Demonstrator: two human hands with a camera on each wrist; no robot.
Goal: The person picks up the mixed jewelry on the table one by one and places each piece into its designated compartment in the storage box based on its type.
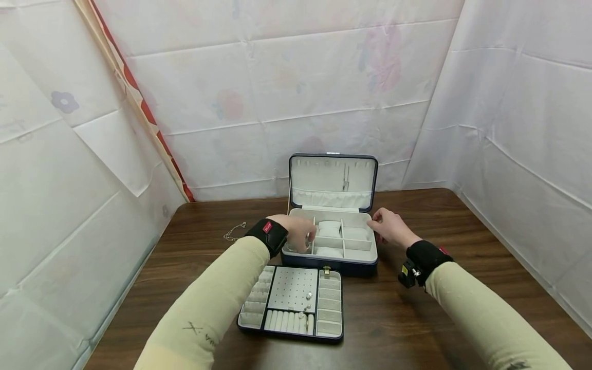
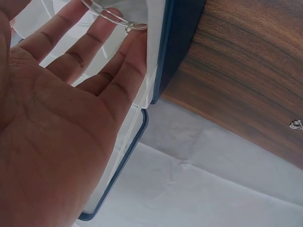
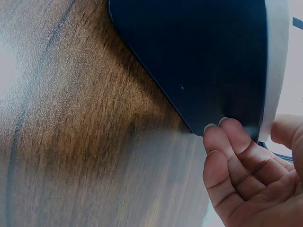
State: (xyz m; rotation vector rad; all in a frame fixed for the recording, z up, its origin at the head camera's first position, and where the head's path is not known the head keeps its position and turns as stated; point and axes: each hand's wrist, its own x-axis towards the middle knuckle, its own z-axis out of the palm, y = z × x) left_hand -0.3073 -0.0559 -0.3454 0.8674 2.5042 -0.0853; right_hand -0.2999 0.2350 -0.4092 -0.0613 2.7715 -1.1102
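A navy jewellery box [image 1: 353, 268] stands with its lid up, its white inside split into several compartments. My left hand [image 1: 299, 232] reaches into the left-side compartments, fingers bent downward. It holds a thin, clear-silvery bangle [image 2: 111, 18] at the fingertips, beside the box's white inner wall; the thumb is mostly out of the left wrist view. At the opposite side, my right hand [image 1: 394, 229] grips the box's right wall, thumb at the white rim [image 3: 272, 106] and fingers against the dark outside. A white watch cushion [image 1: 329, 229] fills a middle compartment.
In front of the box lies a tray [image 1: 329, 319] with small slots, ring rolls and a few pieces of jewellery. A thin chain [image 1: 235, 231] lies on the wooden table left of the box. A necklace [image 1: 346, 177] hangs inside the lid. White sheeting [image 1: 287, 92] surrounds the table.
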